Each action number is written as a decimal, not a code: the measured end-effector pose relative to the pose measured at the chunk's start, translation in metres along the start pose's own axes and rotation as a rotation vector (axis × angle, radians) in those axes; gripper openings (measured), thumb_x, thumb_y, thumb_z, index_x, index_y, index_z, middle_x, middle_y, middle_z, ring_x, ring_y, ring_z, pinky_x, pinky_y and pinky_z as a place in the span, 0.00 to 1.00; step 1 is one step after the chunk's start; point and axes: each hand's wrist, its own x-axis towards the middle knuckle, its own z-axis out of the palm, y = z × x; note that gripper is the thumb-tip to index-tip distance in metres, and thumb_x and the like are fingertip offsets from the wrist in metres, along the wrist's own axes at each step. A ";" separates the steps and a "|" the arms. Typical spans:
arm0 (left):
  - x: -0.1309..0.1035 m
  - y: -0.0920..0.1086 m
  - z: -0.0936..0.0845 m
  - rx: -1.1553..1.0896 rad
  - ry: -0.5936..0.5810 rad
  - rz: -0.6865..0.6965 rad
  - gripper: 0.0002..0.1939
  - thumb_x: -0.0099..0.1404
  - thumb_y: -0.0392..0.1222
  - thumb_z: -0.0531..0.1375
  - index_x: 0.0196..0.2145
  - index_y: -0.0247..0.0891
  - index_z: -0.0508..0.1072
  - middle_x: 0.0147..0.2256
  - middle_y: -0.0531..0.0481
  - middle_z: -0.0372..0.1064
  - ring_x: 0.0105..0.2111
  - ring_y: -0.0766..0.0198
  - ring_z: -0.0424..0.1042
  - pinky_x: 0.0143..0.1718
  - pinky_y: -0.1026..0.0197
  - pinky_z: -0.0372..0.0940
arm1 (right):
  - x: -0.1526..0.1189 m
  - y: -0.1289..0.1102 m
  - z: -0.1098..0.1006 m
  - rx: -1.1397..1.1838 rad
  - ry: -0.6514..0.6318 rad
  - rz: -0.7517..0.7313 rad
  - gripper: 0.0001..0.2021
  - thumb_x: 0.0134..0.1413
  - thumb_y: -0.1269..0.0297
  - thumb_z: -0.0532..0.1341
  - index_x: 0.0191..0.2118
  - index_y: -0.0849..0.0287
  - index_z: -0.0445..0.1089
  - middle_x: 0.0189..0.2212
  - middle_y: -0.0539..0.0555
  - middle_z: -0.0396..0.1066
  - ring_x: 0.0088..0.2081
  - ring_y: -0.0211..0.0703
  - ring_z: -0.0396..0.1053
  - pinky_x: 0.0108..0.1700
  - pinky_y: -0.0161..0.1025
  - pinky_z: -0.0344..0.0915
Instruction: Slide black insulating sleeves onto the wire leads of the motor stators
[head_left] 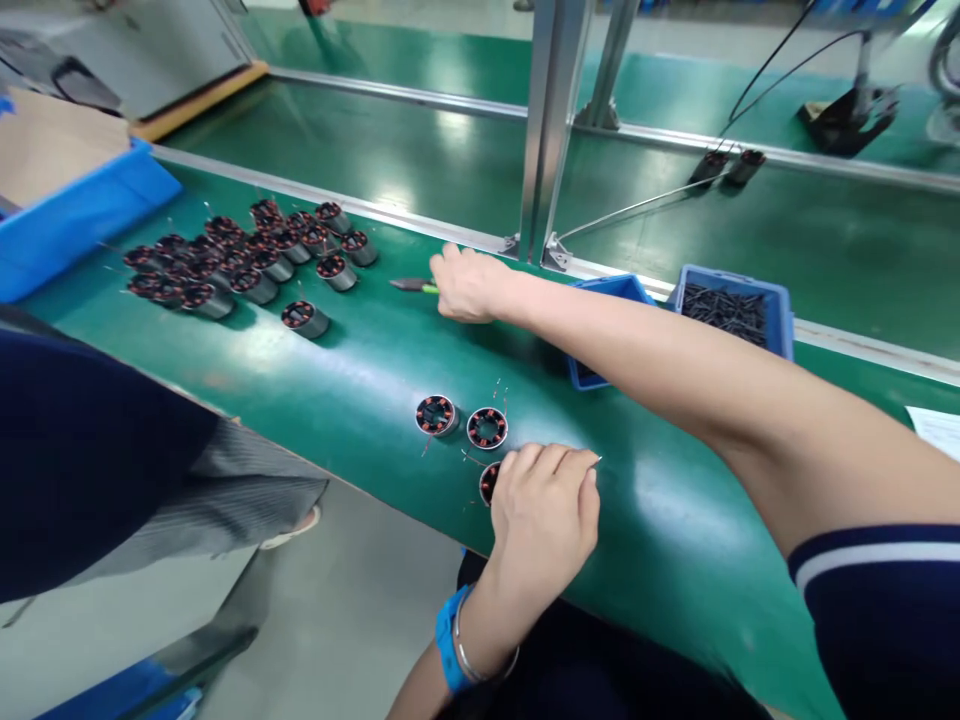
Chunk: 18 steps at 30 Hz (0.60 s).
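Note:
My left hand point(546, 510) has its fingers curled over a motor stator point(489, 484), covering most of it. A thin pale tip pokes out beyond the index finger. Just past that hand, two more stators point(487, 428) point(436, 415) stand upright, copper windings facing up and thin wire ends sticking out. My right arm stretches across the bench to the far side. There my right hand point(471, 285) is closed around green-handled pliers point(412, 286), their dark jaws pointing left; most of the handle is hidden in the fist.
Several stators point(255, 285) are grouped at the left beside a blue bin point(90, 215). Behind my right forearm are a blue tray point(615, 288) and a blue box point(787, 325) of black pieces. A metal post point(551, 130) rises at the back. Another person point(97, 450) stands at left.

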 end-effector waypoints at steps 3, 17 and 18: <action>0.001 0.002 -0.001 -0.020 0.007 -0.017 0.08 0.67 0.34 0.59 0.40 0.42 0.77 0.35 0.55 0.79 0.36 0.58 0.73 0.38 0.53 0.59 | -0.062 -0.008 -0.045 0.041 0.135 0.077 0.20 0.66 0.67 0.44 0.56 0.71 0.60 0.49 0.60 0.67 0.42 0.42 0.69 0.46 0.40 0.65; 0.006 0.031 0.019 0.012 -0.027 0.066 0.09 0.68 0.33 0.58 0.38 0.40 0.78 0.32 0.51 0.78 0.34 0.58 0.72 0.37 0.55 0.62 | -0.343 -0.008 0.009 0.549 -0.385 0.624 0.21 0.68 0.50 0.43 0.49 0.57 0.66 0.49 0.62 0.72 0.46 0.54 0.74 0.49 0.51 0.69; 0.007 0.031 0.019 0.008 -0.026 0.071 0.09 0.68 0.33 0.58 0.38 0.40 0.78 0.32 0.51 0.78 0.34 0.58 0.72 0.37 0.55 0.62 | -0.341 -0.009 0.007 0.559 -0.391 0.616 0.21 0.68 0.50 0.43 0.49 0.57 0.66 0.49 0.62 0.72 0.46 0.54 0.74 0.48 0.51 0.69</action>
